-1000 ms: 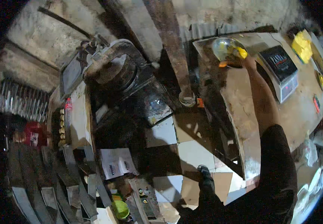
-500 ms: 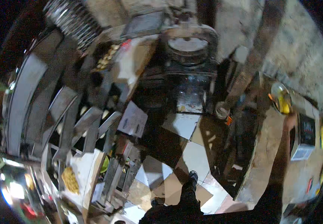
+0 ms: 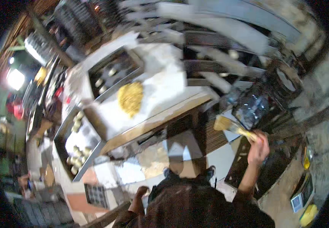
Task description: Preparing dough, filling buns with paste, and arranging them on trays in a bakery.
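Observation:
My right hand [image 3: 258, 149] is closed round the yellowish handle of a flat, wide-bristled brush [image 3: 225, 124], held out to the right above the floor. The bristle end points left, toward the table. My left hand [image 3: 141, 193] hangs low by my body; its fingers are too small and blurred to read. Ahead stands a whitish worktable [image 3: 164, 81] with a yellow crumbly heap [image 3: 131, 98] on it. A deep metal tray [image 3: 92, 161] at its left end holds several pale dough balls [image 3: 80, 155]. Behind it, a dark tray [image 3: 132, 62] contains a few more pale pieces.
Several stacked metal trays [image 3: 225, 22] stand beyond the table. A dark machine with a round top [image 3: 286, 81] is at the far right. Along the right runs a bench [image 3: 286, 180] with a black box [image 3: 303, 195] and a yellow item [image 3: 309, 215]. The tiled floor [image 3: 149, 163] lies below me.
My view has turned left, bringing the worktable from the left side to the middle. My right hand has left the bowl area on the bench and now shows the brush. My left hand has come into view.

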Motion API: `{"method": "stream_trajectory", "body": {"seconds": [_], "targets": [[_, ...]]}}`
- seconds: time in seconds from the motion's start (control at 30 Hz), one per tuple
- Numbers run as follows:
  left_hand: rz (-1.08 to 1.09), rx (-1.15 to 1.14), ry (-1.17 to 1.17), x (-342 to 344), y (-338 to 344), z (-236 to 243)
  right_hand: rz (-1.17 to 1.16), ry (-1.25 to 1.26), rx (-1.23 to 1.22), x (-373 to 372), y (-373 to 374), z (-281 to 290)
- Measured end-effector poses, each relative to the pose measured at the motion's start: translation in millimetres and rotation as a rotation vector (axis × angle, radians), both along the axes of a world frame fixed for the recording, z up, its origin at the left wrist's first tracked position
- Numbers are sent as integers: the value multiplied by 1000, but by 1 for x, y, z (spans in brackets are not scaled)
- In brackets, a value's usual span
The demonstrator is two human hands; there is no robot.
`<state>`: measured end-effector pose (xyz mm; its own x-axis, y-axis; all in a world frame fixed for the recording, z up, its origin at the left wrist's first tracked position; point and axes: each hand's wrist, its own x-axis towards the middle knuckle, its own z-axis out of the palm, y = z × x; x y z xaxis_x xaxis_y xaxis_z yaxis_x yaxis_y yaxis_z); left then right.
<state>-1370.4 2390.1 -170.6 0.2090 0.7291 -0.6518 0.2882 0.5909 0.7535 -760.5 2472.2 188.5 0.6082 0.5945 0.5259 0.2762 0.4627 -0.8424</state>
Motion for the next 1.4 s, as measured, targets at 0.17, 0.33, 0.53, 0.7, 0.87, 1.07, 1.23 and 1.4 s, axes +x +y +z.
{"method": "stream_trajectory", "body": {"seconds": [0.17,0.33,0.53,0.7,0.87,1.07,1.23,1.4], "targets": [[239,561,28,-68,-65,-44,327,-107,-186,-198,181,48],[327,535,-168,-85,-81,-46,266,-459,-22,-317,359,76],[566,-46,-393,-136,-19,74,280,-767,44,-388,551,95],[502,-216,-278,-143,60,234,518,-1084,-121,-423,701,42],[479,-127,-231,-126,186,372,1099,-795,-395,-441,747,-3],[308,690,131,-120,391,365,1365,-715,-598,-454,760,-24],[-67,588,339,-60,555,361,1388,-927,-650,-440,817,-44],[-181,491,541,-44,579,334,1069,-717,-209,-486,897,-69]]}}
